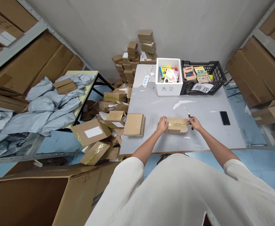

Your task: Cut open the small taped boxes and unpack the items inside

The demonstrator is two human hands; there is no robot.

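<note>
A small taped cardboard box [177,126] lies in front of me on the grey table [151,105], with shiny tape along its top. My left hand [162,124] grips its left end, fingers closed on the edge. My right hand [195,123] is at the box's right end, closed around a black and yellow utility knife [190,121] whose thin blade points up and away from me. Left of the box, a flatter cardboard box [134,125] rests near the table's left edge.
At the table's back stand a white bin [169,91] and a black crate [198,86], both holding books. A phone [224,118] lies right; a power strip [146,81] back left. Cardboard boxes [96,131] pile beside the table. Grey parcels [45,106] cover a side table.
</note>
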